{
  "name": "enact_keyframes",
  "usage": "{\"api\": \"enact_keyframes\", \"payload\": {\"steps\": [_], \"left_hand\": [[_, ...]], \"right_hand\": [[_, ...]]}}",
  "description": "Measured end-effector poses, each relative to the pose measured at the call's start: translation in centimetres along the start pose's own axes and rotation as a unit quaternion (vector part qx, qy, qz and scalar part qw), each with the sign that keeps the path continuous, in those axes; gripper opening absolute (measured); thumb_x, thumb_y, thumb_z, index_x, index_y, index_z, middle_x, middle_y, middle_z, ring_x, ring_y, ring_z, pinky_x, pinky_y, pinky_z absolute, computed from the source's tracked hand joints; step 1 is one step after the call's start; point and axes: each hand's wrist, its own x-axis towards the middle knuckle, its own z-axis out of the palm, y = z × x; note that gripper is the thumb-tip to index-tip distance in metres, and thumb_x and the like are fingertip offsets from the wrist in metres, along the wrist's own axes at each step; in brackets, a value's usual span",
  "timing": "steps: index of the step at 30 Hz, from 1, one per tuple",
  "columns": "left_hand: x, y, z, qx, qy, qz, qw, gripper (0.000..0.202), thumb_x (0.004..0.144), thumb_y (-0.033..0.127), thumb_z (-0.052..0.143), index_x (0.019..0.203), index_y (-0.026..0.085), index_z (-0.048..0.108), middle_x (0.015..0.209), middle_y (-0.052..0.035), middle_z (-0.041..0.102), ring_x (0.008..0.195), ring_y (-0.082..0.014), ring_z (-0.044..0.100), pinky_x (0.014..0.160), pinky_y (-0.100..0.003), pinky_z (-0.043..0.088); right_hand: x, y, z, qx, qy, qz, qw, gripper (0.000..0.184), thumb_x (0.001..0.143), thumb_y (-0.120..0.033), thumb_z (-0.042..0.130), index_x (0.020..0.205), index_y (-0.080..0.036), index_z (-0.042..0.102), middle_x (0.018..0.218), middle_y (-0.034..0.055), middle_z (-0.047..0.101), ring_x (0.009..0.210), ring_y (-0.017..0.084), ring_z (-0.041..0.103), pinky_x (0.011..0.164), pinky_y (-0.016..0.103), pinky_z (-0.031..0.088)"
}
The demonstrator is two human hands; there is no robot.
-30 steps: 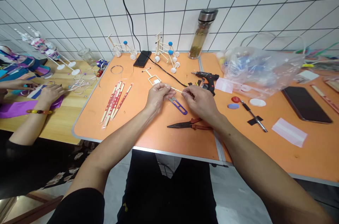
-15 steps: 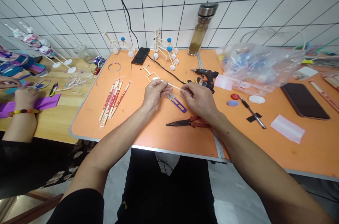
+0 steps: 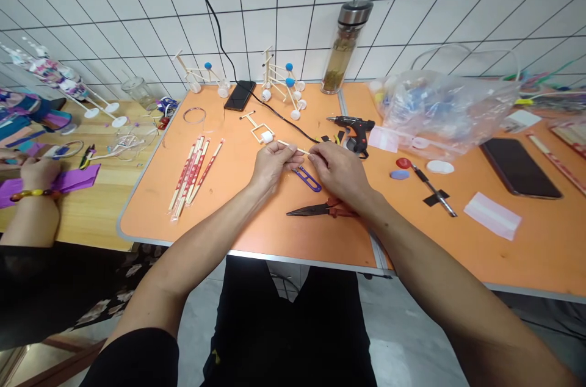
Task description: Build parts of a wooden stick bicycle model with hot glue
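Note:
My left hand (image 3: 273,165) and my right hand (image 3: 337,172) are both pinched on a thin wooden stick (image 3: 302,150) held level just above the orange table (image 3: 256,216). The stick runs between the two hands. Blue thread snips (image 3: 307,179) lie right under the hands. Red-handled pliers (image 3: 326,210) lie on the table just nearer to me, by my right wrist. A small stick frame with a white wheel (image 3: 260,130) lies just beyond my left hand.
Several wrapped chopsticks (image 3: 195,176) lie at left. A black glue gun (image 3: 354,131), two stick models (image 3: 281,83), a phone (image 3: 239,96) with a cable, a bottle (image 3: 341,48), a plastic bag (image 3: 439,111) and another phone (image 3: 519,167) stand beyond. Another person's hand (image 3: 34,174) works at the left table.
Both hands have kept their pinch on the stick and drawn slightly closer together. The view has shifted a little. The other person's hand at left has moved further left.

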Motion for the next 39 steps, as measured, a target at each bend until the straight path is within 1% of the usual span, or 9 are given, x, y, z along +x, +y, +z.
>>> {"api": "enact_keyframes", "payload": {"steps": [6,9,13,18,21,26,33,36,39], "left_hand": [[0.17,0.33,-0.26,-0.012,-0.005,0.003,1.0,0.033,0.1,0.026,0.086,0.077,0.016,0.065,0.081,-0.0057,0.083,0.062,-0.0099,0.075,0.07,-0.021,0.062],[0.23,0.49,-0.3,0.003,-0.011,-0.001,1.0,0.033,0.1,0.029,0.087,0.078,0.016,0.066,0.084,-0.008,0.085,0.066,-0.0108,0.078,0.068,-0.02,0.06],[0.2,0.35,-0.16,0.004,-0.017,0.009,1.0,0.029,0.101,0.03,0.086,0.084,0.016,0.068,0.087,-0.0078,0.086,0.068,-0.0118,0.08,0.068,-0.02,0.061],[0.23,0.33,-0.13,0.012,-0.018,0.001,1.0,0.032,0.098,0.035,0.09,0.084,0.016,0.068,0.088,-0.0085,0.086,0.073,-0.0131,0.082,0.068,-0.019,0.061],[0.21,0.32,-0.11,0.004,-0.015,0.008,1.0,0.031,0.098,0.033,0.089,0.084,0.016,0.068,0.086,-0.0081,0.085,0.072,-0.013,0.081,0.069,-0.02,0.061],[-0.08,0.09,0.13,-0.005,-0.026,0.019,0.999,0.022,0.099,0.023,0.087,0.087,0.015,0.071,0.082,-0.0063,0.084,0.069,-0.0134,0.08,0.072,-0.023,0.063],[-0.25,0.15,0.1,0.013,-0.02,0.03,0.999,0.032,0.093,0.033,0.095,0.083,0.016,0.07,0.087,-0.0074,0.085,0.074,-0.0142,0.082,0.075,-0.023,0.063],[-0.12,-0.09,0.1,0.009,-0.021,0.029,0.999,0.029,0.095,0.032,0.094,0.086,0.016,0.072,0.089,-0.0076,0.085,0.078,-0.0162,0.083,0.078,-0.026,0.064],[0.07,-0.34,0.11,0.007,-0.027,0.029,0.999,0.026,0.1,0.028,0.088,0.084,0.016,0.071,0.087,-0.0072,0.084,0.072,-0.0143,0.08,0.077,-0.026,0.064]], "right_hand": [[-0.11,-0.1,0.04,-0.004,0.009,-0.004,1.0,0.019,0.11,-0.028,0.052,0.098,-0.024,0.067,0.098,0.011,0.079,0.093,0.029,0.071,0.077,0.039,0.045],[-0.1,-0.23,0.04,0.0,0.007,-0.001,1.0,0.02,0.11,-0.029,0.052,0.097,-0.025,0.066,0.097,0.0108,0.078,0.093,0.029,0.071,0.078,0.04,0.045],[-0.18,-0.25,0.07,0.0,0.007,0.007,1.0,0.019,0.11,-0.03,0.052,0.098,-0.025,0.066,0.099,0.011,0.078,0.094,0.029,0.071,0.076,0.04,0.045],[-0.29,-0.33,0.17,0.002,0.011,0.001,1.0,0.021,0.111,-0.03,0.05,0.099,-0.026,0.066,0.101,0.0113,0.079,0.096,0.029,0.071,0.079,0.04,0.047],[-0.3,-0.47,0.19,-0.008,0.014,0.005,1.0,0.021,0.112,-0.03,0.051,0.099,-0.025,0.067,0.101,0.0116,0.079,0.096,0.029,0.072,0.08,0.04,0.047],[-0.34,-0.57,0.27,-0.001,0.026,-0.002,1.0,0.017,0.11,-0.03,0.055,0.099,-0.025,0.067,0.101,0.0107,0.08,0.095,0.029,0.073,0.079,0.039,0.048],[-0.51,-0.7,0.05,-0.023,0.031,-0.01,0.999,0.021,0.111,-0.032,0.054,0.102,-0.025,0.071,0.103,0.0113,0.081,0.098,0.029,0.073,0.076,0.039,0.045],[-0.52,-0.59,-0.05,-0.022,0.026,-0.004,0.999,0.025,0.112,-0.032,0.05,0.102,-0.025,0.072,0.101,0.0111,0.08,0.095,0.03,0.072,0.075,0.04,0.044],[-0.46,-0.53,-0.11,-0.022,0.016,0.007,1.0,0.024,0.111,-0.031,0.05,0.101,-0.025,0.072,0.099,0.0109,0.08,0.092,0.03,0.071,0.074,0.041,0.041]]}}
